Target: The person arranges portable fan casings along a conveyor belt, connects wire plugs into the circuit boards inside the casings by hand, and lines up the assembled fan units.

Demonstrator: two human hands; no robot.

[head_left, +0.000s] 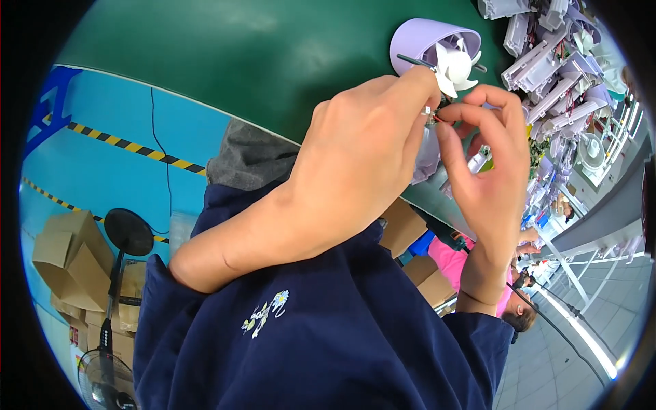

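Observation:
My left hand (369,140) is closed, its thumb and forefinger pinched at a small part with a white tip (428,110); most of it is hidden by my fingers. Close beside it, my right hand (488,147) pinches a thin red wire (437,118) between thumb and forefinger, the other fingers curled loosely. Just beyond the fingertips is a small white fan wheel (455,68) with curved blades. Behind that, a lavender cylindrical housing (427,37) lies with its open end toward the fan wheel. A thin dark rod (415,61) shows beside the fan wheel, partly hidden.
The green tabletop (225,48) stretches away to the left. Lavender and white plastic housings (547,75) with wires are heaped on the right. A person in pink (447,263) is at the lower right. Cardboard boxes (75,253) and a black stand fan (128,232) stand at the left.

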